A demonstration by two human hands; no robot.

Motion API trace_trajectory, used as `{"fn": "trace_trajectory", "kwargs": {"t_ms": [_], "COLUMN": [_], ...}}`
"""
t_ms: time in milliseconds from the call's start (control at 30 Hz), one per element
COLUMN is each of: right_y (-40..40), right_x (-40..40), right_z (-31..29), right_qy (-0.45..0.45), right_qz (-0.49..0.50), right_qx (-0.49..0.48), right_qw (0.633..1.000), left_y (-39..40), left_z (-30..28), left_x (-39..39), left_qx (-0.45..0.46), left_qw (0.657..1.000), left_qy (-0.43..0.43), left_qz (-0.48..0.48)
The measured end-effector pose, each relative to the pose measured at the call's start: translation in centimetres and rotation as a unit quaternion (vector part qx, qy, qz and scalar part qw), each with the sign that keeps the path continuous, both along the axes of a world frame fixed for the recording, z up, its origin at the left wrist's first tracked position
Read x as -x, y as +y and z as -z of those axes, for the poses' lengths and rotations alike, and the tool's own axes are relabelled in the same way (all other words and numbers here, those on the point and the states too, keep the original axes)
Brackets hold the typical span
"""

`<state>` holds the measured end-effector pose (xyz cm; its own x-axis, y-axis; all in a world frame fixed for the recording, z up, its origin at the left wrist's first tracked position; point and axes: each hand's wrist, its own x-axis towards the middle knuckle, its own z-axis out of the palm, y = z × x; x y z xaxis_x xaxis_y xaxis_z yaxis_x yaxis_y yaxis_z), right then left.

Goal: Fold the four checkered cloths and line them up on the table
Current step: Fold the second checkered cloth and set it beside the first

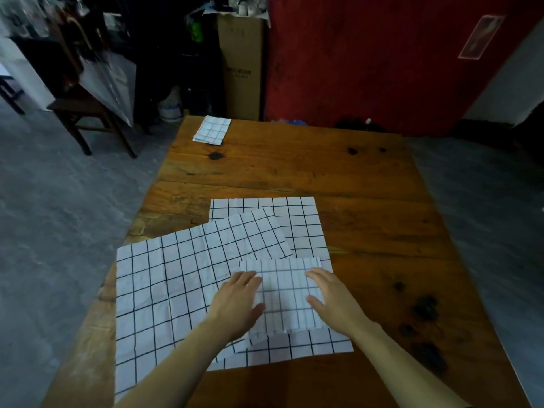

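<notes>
Between both flat hands, left hand [239, 301], right hand [332, 298], folded cloth [287, 293]

Both bare forearms reach forward from the bottom edge, angling inward toward each other. The left hand [240, 301] lies palm down with fingers extended and close together, thumb out to the right. The right hand [329, 295] mirrors it, palm down, fingers seemingly slightly curled, thumb pointing left.
</notes>
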<state>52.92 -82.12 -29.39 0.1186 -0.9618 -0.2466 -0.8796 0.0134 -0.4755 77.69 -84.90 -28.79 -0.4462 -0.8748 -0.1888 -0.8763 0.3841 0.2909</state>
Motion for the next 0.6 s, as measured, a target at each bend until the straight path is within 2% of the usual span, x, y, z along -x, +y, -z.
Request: {"fn": "trace_trajectory", "kwargs": {"t_ms": [200,333,400,467,600], "right_y": [-3.8,-5.7,-6.1,-6.0,-5.6], "right_x": [-3.0,-3.4,-3.1,-2.6,-0.4], "right_z": [2.3,4.6,6.1,7.3,8.8], "right_qy": [0.044,0.093,0.129,0.144,0.160], "right_qz": [-0.047,-0.107,-0.127,-0.127,-0.124], "right_qx": [0.027,0.014,0.036,0.011,0.023], "right_qw": [0.998,0.990,0.983,0.981,0.979], "left_y": [-2.4,-4.0,-4.3,-4.7,-4.5], "left_z": [1.8,3.4,4.7,6.6,9.2], "left_x": [4.3,5.9,6.0,5.6,3.3], "left_qx": [-0.001,-0.025,-0.027,0.011,-0.014], "left_qw": [0.998,0.995,0.995,0.997,0.997], "left_qy": [-0.055,-0.094,-0.091,-0.067,-0.076], "left_qz": [-0.007,0.022,0.037,0.048,0.019]}}
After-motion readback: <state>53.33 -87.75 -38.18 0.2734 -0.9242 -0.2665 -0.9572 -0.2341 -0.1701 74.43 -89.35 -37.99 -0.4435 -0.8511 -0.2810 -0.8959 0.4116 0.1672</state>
